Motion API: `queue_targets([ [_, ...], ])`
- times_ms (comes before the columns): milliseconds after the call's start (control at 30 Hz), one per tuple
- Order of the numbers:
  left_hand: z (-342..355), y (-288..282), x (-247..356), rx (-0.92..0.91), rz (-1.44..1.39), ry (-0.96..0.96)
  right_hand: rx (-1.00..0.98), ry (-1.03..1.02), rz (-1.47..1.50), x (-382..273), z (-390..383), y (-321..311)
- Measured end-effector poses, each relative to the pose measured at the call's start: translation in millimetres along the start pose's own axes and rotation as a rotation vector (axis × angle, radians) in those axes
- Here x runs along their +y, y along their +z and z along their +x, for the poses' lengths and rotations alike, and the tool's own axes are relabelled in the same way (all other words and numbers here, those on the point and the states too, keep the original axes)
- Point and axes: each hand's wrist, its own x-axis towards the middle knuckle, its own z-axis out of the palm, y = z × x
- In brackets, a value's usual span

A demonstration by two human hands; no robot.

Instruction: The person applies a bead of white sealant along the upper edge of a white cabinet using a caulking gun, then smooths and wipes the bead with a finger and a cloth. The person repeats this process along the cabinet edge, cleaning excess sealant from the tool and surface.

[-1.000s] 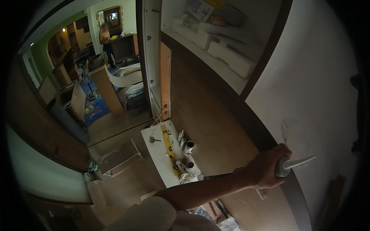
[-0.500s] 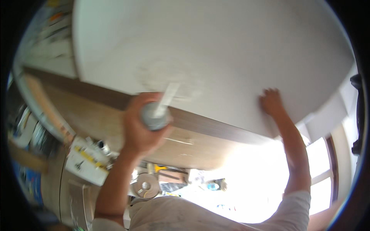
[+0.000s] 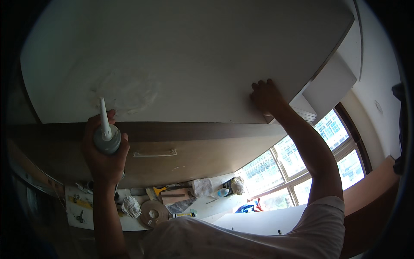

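My left hand (image 3: 101,162) is wrapped around a grey sealant cartridge (image 3: 107,142). Its long white nozzle (image 3: 104,114) points up toward a large pale panel (image 3: 202,56). A whitish smeared patch (image 3: 129,90) marks the panel just beyond the nozzle tip. On the right, my right hand (image 3: 268,98) rests on the panel close to its near corner, with the fingers apart and nothing seen in them. The part of the cartridge below my left fist is mostly hidden.
Under the panel runs a brown board (image 3: 207,131). Below are a roll of brown tape (image 3: 154,214), a crumpled white cloth (image 3: 131,207), a yellow-handled tool (image 3: 160,190) and a yellow level (image 3: 79,203). Windows (image 3: 280,166) stand at the right, beside white shelving (image 3: 330,84).
The view has swung, so the panel, hands and cartridge sit further left in it. My left hand still grips the cartridge; my right hand stays on the panel. The picture is darker and sharper.
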Motion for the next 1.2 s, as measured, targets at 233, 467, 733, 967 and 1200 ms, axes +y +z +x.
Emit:
queue_targets([
  [233, 0, 0, 3, -0.001, 0.028, 0.035, -0.123, -0.034, 0.021, 1, -38, -18],
  [467, 0, 1, -2, -0.014, -0.078, -0.057, 0.079, 0.038, 0.41, -7, -43, -71],
  [733, 0, -3, 14, -0.034, -0.157, -0.128, 0.578, -0.405, 1.639, -96, -1, -145],
  [967, 1, -4, 23, -0.048, -0.028, 0.068, 0.584, -0.391, 1.665, -136, 38, -162],
  [1200, 0, 16, 21, -0.201, -0.115, 0.043, 0.537, -0.396, 1.673, -149, 51, -163],
])
